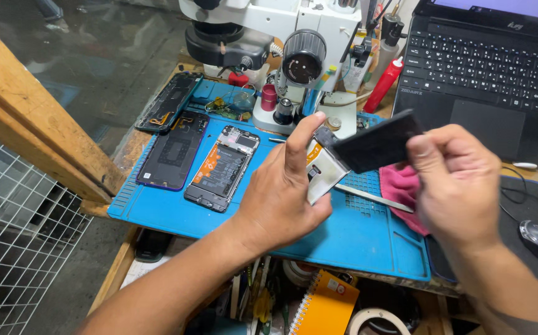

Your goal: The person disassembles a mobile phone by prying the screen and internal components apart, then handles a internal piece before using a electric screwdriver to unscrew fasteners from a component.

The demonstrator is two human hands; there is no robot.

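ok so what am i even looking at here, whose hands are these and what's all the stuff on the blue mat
This is one picture from a camera worn on a person's head, looking down at their own two bare hands over a workbench. The left hand and right hand hold a flat black slab and a white-backed part between them, above a blue mat. On the mat lie an opened phone, a dark back cover, a pink cloth and a thin metal tool. Behind stands a microscope, with a laptop to the right.
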